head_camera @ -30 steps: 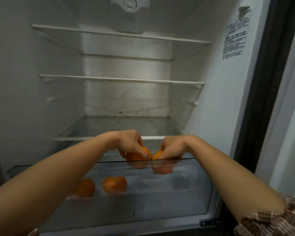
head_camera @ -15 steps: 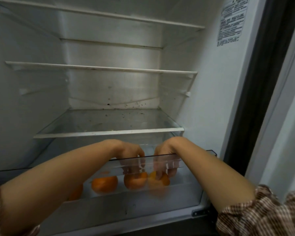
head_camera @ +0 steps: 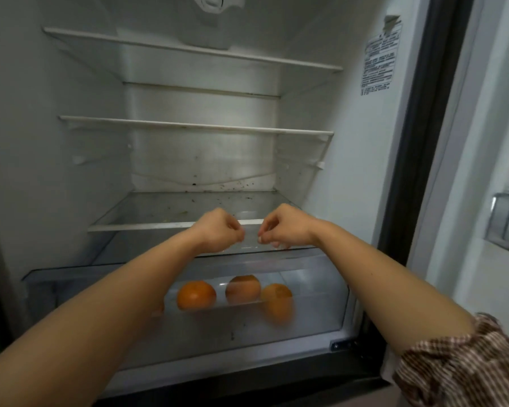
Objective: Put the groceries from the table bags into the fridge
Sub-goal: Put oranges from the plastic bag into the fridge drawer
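Oranges in fridge drawer; left hand, right hand fingers curled, empty (shelf speckled).

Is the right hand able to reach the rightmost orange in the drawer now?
Probably yes. The right hand hovers above the drawer, whose top looks open; nothing lies between it and the rightmost orange.

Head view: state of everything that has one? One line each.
fridge door: open
crisper drawer: seems partly pulled out, top uncovered
oranges: three showing, loose in the drawer, unheld
left hand: fingers curled, holding nothing
right hand: fingers curled, holding nothing
bottom glass shelf: dark specks toward the back
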The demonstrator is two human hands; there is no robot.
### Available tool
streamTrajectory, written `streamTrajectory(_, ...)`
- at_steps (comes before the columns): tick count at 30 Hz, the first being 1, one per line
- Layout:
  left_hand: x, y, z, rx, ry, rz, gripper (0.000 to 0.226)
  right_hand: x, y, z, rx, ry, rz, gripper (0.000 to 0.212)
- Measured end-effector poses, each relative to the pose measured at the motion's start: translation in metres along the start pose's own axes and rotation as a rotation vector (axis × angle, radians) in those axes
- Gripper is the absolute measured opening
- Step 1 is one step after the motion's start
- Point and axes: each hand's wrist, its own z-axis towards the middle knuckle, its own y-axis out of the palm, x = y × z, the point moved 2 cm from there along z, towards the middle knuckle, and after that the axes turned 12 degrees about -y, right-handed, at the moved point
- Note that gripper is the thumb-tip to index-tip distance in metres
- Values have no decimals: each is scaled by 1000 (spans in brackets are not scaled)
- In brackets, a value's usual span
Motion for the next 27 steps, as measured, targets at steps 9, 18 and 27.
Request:
streamTrajectory(9, -27, -15, -91, 496, 33, -101, 24, -54, 34, -71, 344, -136, -135, 23)
streamTrajectory(18, -77, -27, -264, 615, -37, 95, 32, -140, 110, -156, 253, -287, -150, 32)
streamTrajectory(27, -149, -37, -484, 729, -236, 325, 34, -250, 224, -264, 126, -577, -128, 38)
